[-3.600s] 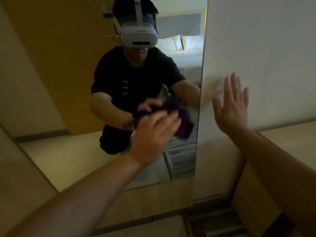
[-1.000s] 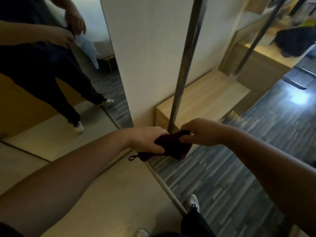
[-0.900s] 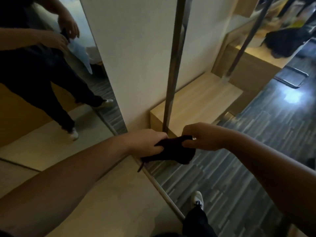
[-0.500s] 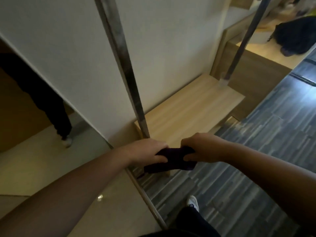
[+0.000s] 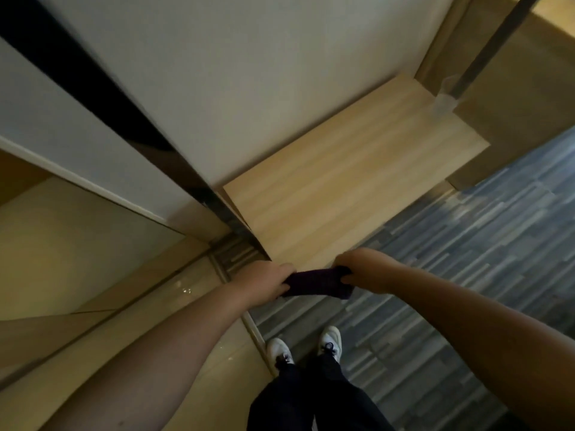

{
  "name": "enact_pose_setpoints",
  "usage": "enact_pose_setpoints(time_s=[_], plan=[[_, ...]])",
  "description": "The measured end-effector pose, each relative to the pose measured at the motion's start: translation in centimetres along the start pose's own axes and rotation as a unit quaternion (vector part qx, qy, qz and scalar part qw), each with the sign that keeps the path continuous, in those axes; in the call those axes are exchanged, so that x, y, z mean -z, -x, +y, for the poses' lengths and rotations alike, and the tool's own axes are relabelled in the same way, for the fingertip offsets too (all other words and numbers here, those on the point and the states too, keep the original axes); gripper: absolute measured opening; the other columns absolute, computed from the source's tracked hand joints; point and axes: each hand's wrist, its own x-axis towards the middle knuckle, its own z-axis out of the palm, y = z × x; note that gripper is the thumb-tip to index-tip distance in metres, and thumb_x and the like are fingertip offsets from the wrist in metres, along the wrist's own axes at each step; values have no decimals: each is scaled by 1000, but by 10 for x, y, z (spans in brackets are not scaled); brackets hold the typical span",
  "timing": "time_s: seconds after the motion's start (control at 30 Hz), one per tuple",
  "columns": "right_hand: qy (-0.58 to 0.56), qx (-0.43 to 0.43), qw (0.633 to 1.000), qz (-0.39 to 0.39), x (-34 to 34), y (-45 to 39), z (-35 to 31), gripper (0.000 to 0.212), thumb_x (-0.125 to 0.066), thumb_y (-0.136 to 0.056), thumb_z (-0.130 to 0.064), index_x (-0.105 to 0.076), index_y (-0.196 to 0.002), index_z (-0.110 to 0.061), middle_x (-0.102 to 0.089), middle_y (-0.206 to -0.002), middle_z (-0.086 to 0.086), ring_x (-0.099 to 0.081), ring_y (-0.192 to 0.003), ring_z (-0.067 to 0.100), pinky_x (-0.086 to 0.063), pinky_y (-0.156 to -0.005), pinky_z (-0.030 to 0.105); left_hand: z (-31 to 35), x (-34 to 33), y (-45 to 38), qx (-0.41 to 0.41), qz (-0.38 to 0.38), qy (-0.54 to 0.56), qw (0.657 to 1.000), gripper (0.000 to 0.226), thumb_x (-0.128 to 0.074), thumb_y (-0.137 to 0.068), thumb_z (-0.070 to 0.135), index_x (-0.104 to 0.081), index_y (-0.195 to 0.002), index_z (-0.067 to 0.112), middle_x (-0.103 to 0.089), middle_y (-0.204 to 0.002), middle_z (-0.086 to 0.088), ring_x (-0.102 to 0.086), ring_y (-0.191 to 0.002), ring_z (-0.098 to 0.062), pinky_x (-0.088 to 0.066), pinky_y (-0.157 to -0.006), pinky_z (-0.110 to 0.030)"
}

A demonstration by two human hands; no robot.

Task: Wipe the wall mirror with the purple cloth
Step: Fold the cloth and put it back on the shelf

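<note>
both hands clamp the purple cloth (image 5: 317, 283), left hand (image 5: 264, 279) on one end and right hand (image 5: 362, 272) on the other, holding it as a short band above the white sneakers (image 5: 305, 348). just beyond the cloth sits a low wooden bench (image 5: 351, 185); the wall mirror (image 5: 62, 244) lies left of the cloth, not touching it. no wiping is underway, so i judge the cloth is being refolded. open striped floor (image 5: 466, 259) right of the cloth gives room.

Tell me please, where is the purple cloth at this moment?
In the head view the purple cloth is low in the middle, held between the left hand and the right hand, above the white shoes.
</note>
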Motion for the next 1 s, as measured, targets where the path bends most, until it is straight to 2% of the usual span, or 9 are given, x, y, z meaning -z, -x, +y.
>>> enact_pose_setpoints(time_s=[0.2, 0.37, 0.47, 0.57, 0.63, 0.7, 0.8, 0.93, 1.0], plan=[[-12, 1, 997, 81, -12, -83, 40, 13, -53, -98, -22, -61, -109, -21, -61, -101, -1, -59, -83, 16, -55, -81, 36, -46, -29, -80, 1, 115, -71, 991, 13, -57, -96, 22, -60, -108, 20, -66, -104, -1, -62, -92, -22, -50, -76, -36], [6, 28, 963, 270, -18, -138, 66, 19, -57, -95, -16, -61, -114, -17, -60, -104, 0, -58, -84, 17, -54, -78, 35, -77, -43, -120, -16, 283, -177, 942, 15, -71, -81, 7, -61, -91, 11, -62, -81, -7, -59, -72, -26, -44, -62, -34], [100, 69, 934, 337, -41, -159, 77, 31, -68, -82, -6, -61, -112, -12, -63, -105, 4, -60, -88, 22, -53, -83, 38, -90, -62, -137, -12, 321, -193, 927, 21, -74, -76, 2, -60, -89, 9, -60, -82, -8, -54, -72, -26, -40, -61, -34], [163, 86, 945, 270, -79, -171, 86, 38, -71, -78, -10, -60, -115, -14, -62, -113, 4, -61, -100, 24, -49, -94, 40, -96, -97, -143, -11, 294, -212, 932, 24, -76, -72, 0, -60, -89, 8, -60, -87, -11, -56, -76, -29, -45, -62, -37], [162, 86, 955, 231, -106, -171, 87, 41, -67, -87, -28, -59, -125, -14, -59, -128, 8, -57, -118, 27, -45, -105, 42, -98, -125, -138, -12, 262, -212, 942, 30, -79, -73, 4, -66, -100, 6, -65, -103, -14, -61, -91, -33, -51, -71, -41], [169, 46, 971, 163, -128, -162, 86, 66, -40, -98, -53, -36, -149, -11, -31, -157, 15, -29, -146, 31, -25, -118, 48, -98, -150, -127, 19, 206, -197, 958, 47, -74, -84, 25, -63, -125, 3, -59, -131, -17, -56, -118, -35, -51, -89, -47], [213, 7, 973, 90, -151, -148, 83, 83, -1, -93, -69, 15, -151, -12, 26, -157, 13, 24, -146, 29, 10, -119, 52, -90, -167, -113, 81, 122, -180, 973, 74, -34, -95, 55, -41, -145, 2, -35, -156, -14, -36, -142, -31, -37, -109, -51], [226, -11, 972, 64, -143, -147, 75, 88, -4, -90, -72, 20, -149, -12, 33, -153, 13, 30, -141, 28, 15, -116, 53, -75, -157, -112, 120, 35, -164, 979, 78, -19, -101, 60, 7, -152, 8, 21, -157, -8, 7, -151, -26, -5, -122, -53], [236, -7, 970, 50, -135, -146, 74, 86, -12, -94, -69, 16, -152, -12, 31, -154, 12, 29, -142, 26, 13, -116, 53, -68, -147, -110, 136, 4, -159, 978, 77, -20, -103, 57, 16, -152, 10, 29, -156, -6, 16, -150, -25, 1, -121, -52]])
